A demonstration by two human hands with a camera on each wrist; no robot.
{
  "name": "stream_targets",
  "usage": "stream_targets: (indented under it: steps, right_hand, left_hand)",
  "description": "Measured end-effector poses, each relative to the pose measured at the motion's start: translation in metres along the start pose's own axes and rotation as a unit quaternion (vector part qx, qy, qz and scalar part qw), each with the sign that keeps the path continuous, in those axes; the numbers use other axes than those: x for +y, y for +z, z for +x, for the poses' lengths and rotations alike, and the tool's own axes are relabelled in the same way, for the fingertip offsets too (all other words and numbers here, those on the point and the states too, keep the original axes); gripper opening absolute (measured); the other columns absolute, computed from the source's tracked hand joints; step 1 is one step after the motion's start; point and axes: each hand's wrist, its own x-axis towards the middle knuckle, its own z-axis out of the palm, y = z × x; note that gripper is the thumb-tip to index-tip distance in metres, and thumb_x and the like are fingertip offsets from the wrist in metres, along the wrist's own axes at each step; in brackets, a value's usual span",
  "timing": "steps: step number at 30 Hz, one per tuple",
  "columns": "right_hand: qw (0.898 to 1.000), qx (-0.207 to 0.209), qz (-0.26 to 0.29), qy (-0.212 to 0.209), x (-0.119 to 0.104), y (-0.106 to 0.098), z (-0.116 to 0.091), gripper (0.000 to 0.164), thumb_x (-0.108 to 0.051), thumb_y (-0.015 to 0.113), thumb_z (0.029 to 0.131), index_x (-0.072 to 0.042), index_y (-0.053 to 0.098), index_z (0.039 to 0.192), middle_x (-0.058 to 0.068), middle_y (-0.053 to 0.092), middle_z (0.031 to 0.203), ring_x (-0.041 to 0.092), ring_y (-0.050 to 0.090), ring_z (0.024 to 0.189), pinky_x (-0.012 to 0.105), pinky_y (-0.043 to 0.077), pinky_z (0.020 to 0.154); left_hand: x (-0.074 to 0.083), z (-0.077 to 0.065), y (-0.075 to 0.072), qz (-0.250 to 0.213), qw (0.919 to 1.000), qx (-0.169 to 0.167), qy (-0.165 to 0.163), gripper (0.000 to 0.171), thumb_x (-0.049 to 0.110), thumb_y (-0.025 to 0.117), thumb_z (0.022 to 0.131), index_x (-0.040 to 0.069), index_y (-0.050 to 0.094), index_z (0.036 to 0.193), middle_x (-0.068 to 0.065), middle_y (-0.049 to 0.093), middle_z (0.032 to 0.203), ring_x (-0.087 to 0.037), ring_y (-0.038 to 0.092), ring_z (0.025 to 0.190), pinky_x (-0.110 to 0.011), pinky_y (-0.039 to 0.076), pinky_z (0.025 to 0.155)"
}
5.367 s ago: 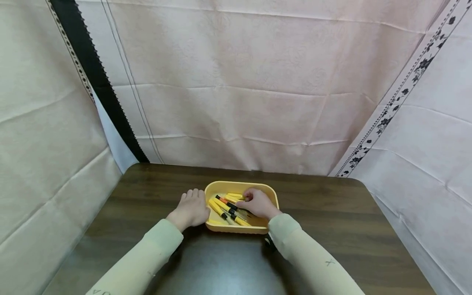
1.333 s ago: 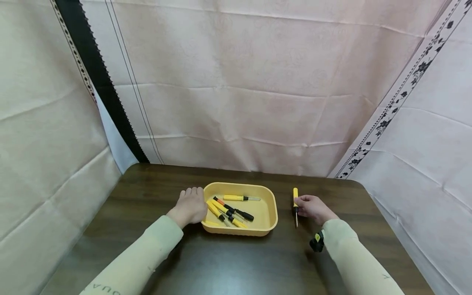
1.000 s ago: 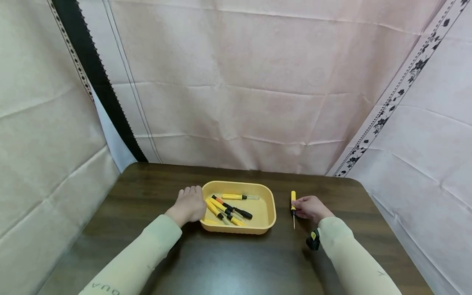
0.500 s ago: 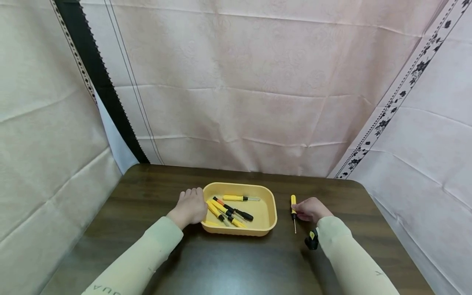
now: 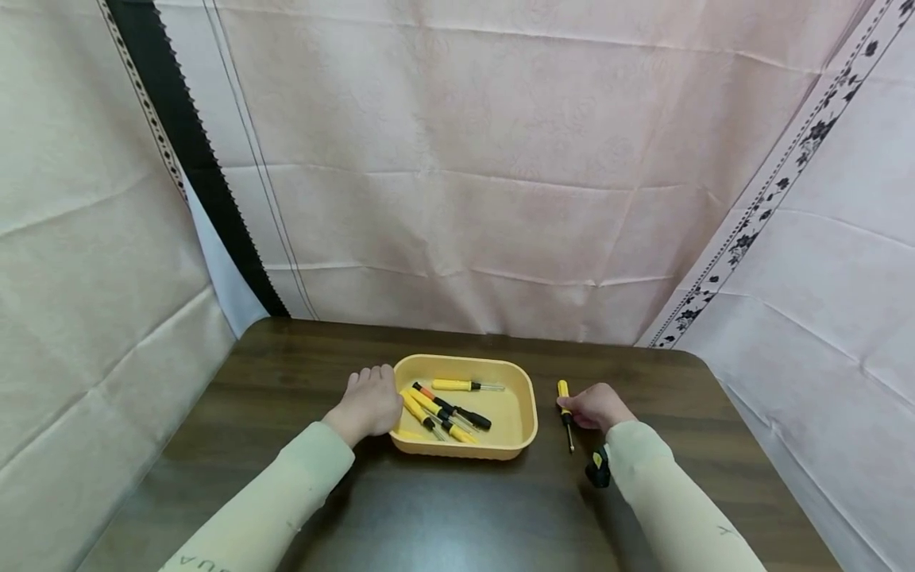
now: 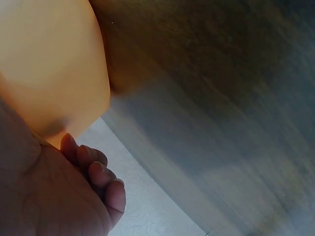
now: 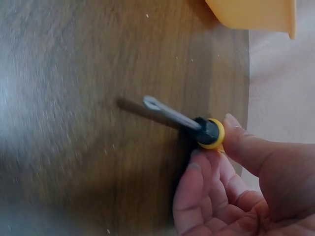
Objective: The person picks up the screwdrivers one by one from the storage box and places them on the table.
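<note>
The right hand pinches a screwdriver by its yellow handle between thumb and fingers, over the table to the right of the tray of other screwdrivers, while the left hand, fingers loosely bent, rests against the tray's left side.

Yellow-and-black screwdriver at right, yellow tray, wood-grained brown tabletop, pale sleeves, black-flowered cloth border at right.
</note>
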Motion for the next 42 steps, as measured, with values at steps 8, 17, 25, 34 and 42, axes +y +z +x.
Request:
stream_targets:
  steps: [8, 17, 25, 34, 42]
  right_hand:
    - [1.000, 0.011, 0.005, -0.004, -0.008, 0.011, 0.000, 0.032, -0.028, 0.077, 0.083, 0.002, 0.066, 0.088, 0.006, 0.059, 0.074, 0.018, 0.058, 0.067, 0.032, 0.054, 0.066]
    - [1.000, 0.028, -0.007, -0.001, -0.006, 0.013, 0.003, 0.034, -0.029, 0.079, 0.080, 0.002, 0.067, 0.089, 0.006, 0.059, 0.074, 0.017, 0.058, 0.066, 0.030, 0.054, 0.065]
    - [0.999, 0.033, -0.007, -0.002, 0.000, 0.013, 0.000, 0.034, -0.031, 0.080, 0.079, 0.000, 0.069, 0.086, 0.006, 0.059, 0.073, 0.018, 0.058, 0.066, 0.029, 0.053, 0.064]
    - [0.999, 0.022, 0.037, -0.027, 0.003, 0.012, -0.011, 0.049, -0.039, 0.074, 0.085, 0.007, 0.065, 0.101, 0.012, 0.066, 0.088, 0.021, 0.065, 0.078, 0.034, 0.055, 0.072]
    - [0.995, 0.009, 0.081, -0.063, -0.007, -0.002, -0.019, 0.072, -0.053, 0.069, 0.083, 0.002, 0.053, 0.126, 0.021, 0.059, 0.119, 0.030, 0.061, 0.104, 0.041, 0.051, 0.085]
  left_hand:
    - [0.000, 0.001, -0.003, -0.004, 1.0000, 0.004, -0.004, 0.038, 0.028, 0.044, 0.098, -0.001, 0.043, 0.122, -0.013, 0.047, 0.104, -0.029, 0.040, 0.094, -0.045, 0.031, 0.085]
    - [-0.003, 0.001, -0.008, 0.001, 1.0000, 0.002, 0.002, 0.038, 0.028, 0.045, 0.098, -0.002, 0.043, 0.122, -0.014, 0.048, 0.105, -0.029, 0.040, 0.094, -0.047, 0.030, 0.087]
    - [-0.002, -0.001, -0.006, 0.002, 0.9999, -0.012, 0.001, 0.041, 0.030, 0.046, 0.098, -0.002, 0.043, 0.123, -0.015, 0.049, 0.106, -0.029, 0.041, 0.095, -0.047, 0.030, 0.089]
    - [-0.003, -0.004, -0.004, -0.010, 0.9997, -0.021, -0.002, 0.037, 0.027, 0.044, 0.098, -0.002, 0.043, 0.120, -0.014, 0.048, 0.101, -0.030, 0.040, 0.092, -0.047, 0.030, 0.086]
    - [0.000, -0.002, -0.005, -0.006, 0.9998, -0.019, -0.001, 0.037, 0.028, 0.043, 0.099, -0.002, 0.043, 0.121, -0.014, 0.048, 0.102, -0.030, 0.040, 0.093, -0.047, 0.030, 0.087]
